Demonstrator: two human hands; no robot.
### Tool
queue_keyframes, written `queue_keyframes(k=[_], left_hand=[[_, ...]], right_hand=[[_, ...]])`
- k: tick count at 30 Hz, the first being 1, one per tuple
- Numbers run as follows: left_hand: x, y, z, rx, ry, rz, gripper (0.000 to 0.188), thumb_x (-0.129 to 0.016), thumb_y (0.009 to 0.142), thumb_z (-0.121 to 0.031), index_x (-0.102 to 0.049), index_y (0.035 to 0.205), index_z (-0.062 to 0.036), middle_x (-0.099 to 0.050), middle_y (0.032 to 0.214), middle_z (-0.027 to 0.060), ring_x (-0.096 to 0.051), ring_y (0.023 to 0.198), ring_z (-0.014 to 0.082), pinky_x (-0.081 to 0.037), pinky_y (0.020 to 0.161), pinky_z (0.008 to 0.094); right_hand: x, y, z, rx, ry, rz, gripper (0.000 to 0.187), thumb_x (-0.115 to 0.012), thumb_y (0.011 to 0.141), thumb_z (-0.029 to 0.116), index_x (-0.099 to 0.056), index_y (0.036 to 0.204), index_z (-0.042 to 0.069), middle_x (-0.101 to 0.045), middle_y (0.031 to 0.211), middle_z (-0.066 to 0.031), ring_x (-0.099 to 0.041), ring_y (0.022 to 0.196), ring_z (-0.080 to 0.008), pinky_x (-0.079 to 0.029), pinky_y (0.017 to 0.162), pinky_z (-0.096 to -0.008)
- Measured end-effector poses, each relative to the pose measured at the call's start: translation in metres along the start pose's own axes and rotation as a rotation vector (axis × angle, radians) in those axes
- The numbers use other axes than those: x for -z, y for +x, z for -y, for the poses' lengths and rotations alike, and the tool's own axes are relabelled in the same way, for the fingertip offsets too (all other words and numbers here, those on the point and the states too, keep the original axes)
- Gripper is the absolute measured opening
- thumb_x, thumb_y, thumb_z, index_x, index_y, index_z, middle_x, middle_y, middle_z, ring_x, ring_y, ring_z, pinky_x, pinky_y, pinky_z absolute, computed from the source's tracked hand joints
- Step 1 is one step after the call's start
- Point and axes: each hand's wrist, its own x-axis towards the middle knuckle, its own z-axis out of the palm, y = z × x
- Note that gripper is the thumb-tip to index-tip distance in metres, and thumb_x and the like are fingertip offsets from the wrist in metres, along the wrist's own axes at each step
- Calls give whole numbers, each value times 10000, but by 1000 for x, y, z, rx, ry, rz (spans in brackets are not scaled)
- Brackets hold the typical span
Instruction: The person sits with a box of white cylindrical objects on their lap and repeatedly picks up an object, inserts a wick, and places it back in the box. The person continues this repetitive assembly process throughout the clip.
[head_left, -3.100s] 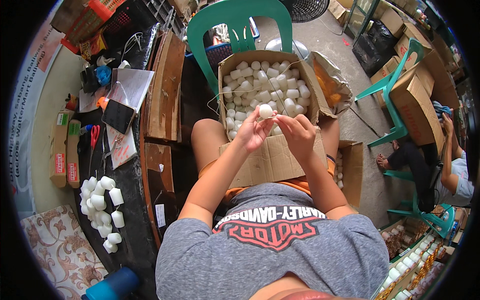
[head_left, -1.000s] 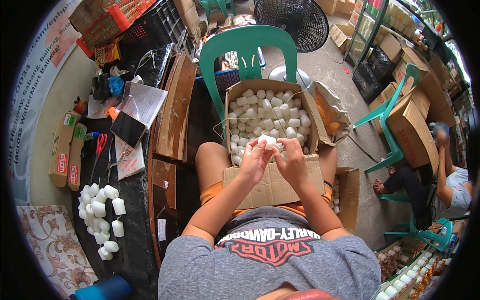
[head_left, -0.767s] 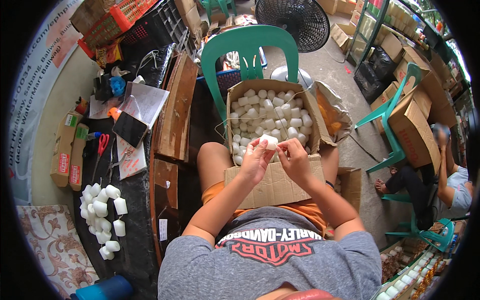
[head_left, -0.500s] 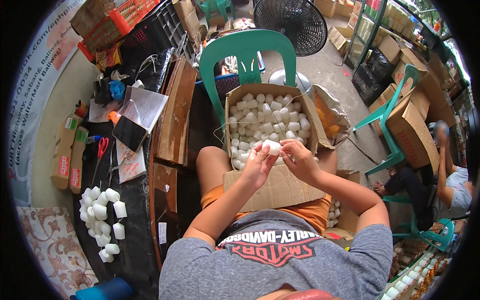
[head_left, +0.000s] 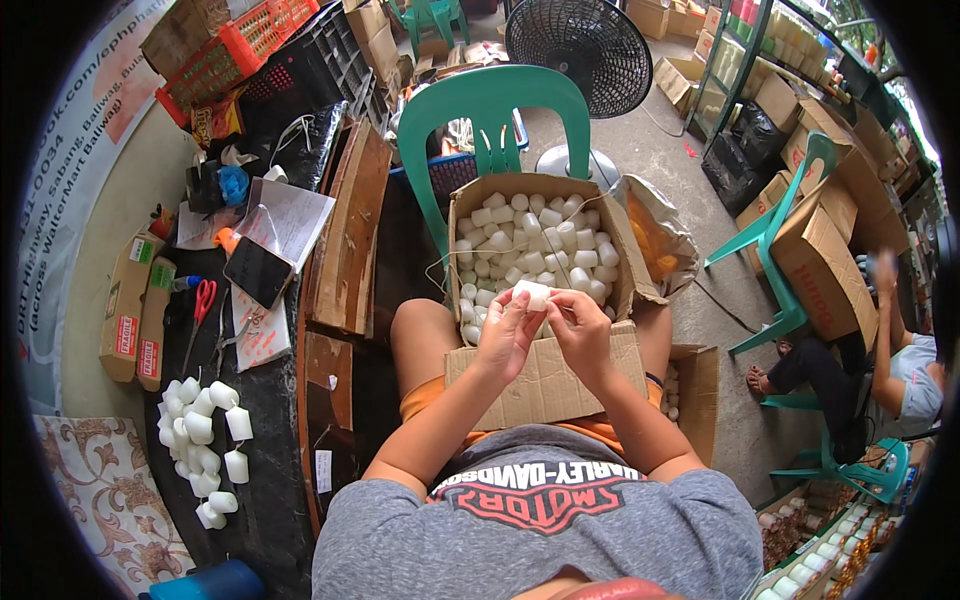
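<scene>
Over the near edge of an open cardboard box [head_left: 632, 262], my left hand [head_left: 508, 335] grips a short white cylinder [head_left: 533, 295], which looks like a votive candle. My right hand [head_left: 582, 325] is closed in a pinch right beside its lower right side. Whatever is between those fingertips is too small to make out. Many similar white candles [head_left: 545, 240] fill the box, which sits between my knees. A thin pale cord [head_left: 440, 268] loops out over its left side. The box's near flap [head_left: 545, 385] lies under my wrists.
On the black-topped table at left lie a string of white candles [head_left: 203, 430], red-handled scissors [head_left: 203, 300], a phone [head_left: 259, 270] and papers. A green chair [head_left: 495, 85] and a fan [head_left: 580, 55] stand beyond the box. Another person [head_left: 905, 370] sits at far right.
Both hands and the candle have shifted slightly left. My right hand has turned, its fingers dropping to the candle's lower side, and my right elbow has come in closer to my body.
</scene>
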Motion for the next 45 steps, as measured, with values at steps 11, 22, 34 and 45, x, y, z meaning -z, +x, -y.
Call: queue_keyframes(k=[11,22,34,45], left_hand=[[-3,-3,0,31,46,-38,445,-639,850,-156,-331,1146,-33,-493,1094,117,-544,1028,194,-477,936,306],[-5,-5,-2,58,146,-76,533,-652,835,-130,-283,1207,-36,-487,1088,124,-552,985,192,-488,893,299],[-3,1,-2,79,110,-93,527,-651,838,-141,-286,1203,-37,-495,1109,134,-554,974,196,-501,870,303],[-4,-1,3,69,140,-79,516,-653,838,-142,-291,1191,-41,-496,1078,124,-546,986,195,-493,875,305]], right_hand=[[10,2,2,276,-334,28,150,-645,768,28,-575,900,12,-584,863,-120,-586,793,-284,-492,674,-361],[11,3,-2,336,-621,131,104,-588,822,121,-509,824,54,-523,809,-95,-561,753,-259,-487,641,-364],[11,-1,2,179,-302,64,129,-618,809,60,-552,915,27,-547,834,-129,-573,729,-309,-479,649,-381],[15,-3,6,210,-460,64,109,-618,811,76,-563,893,30,-542,821,-122,-570,714,-300,-468,621,-390]])
